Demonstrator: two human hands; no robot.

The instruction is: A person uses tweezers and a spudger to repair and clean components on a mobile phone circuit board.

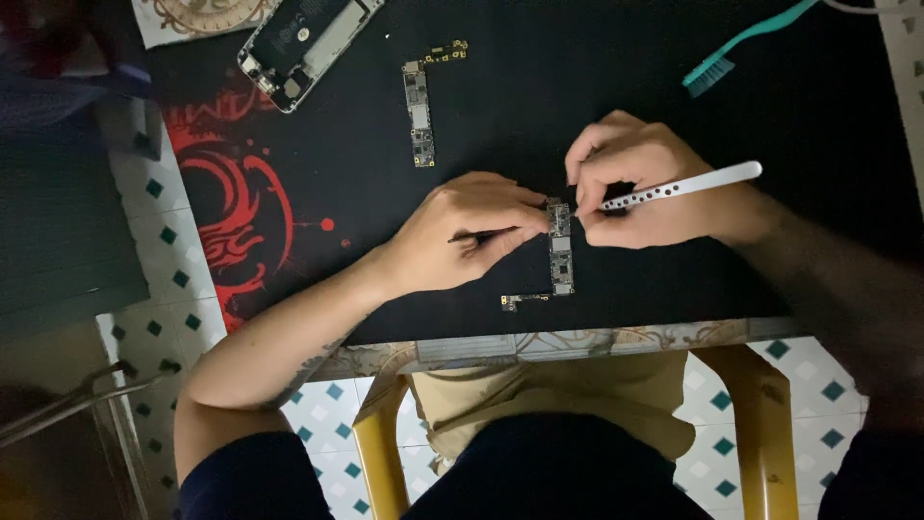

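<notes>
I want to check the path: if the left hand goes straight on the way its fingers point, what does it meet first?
The left hand points right, so it would probably meet the circuit board first, then the right hand just beyond it.

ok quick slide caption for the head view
Left hand steadies a narrow phone circuit board on a black mat while right hand applies a white pen-shaped tool.

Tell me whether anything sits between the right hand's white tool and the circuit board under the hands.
Nothing visible does. The right hand holds the white tool with its tip at the top of the circuit board, while the left hand steadies the board's left edge.
</notes>
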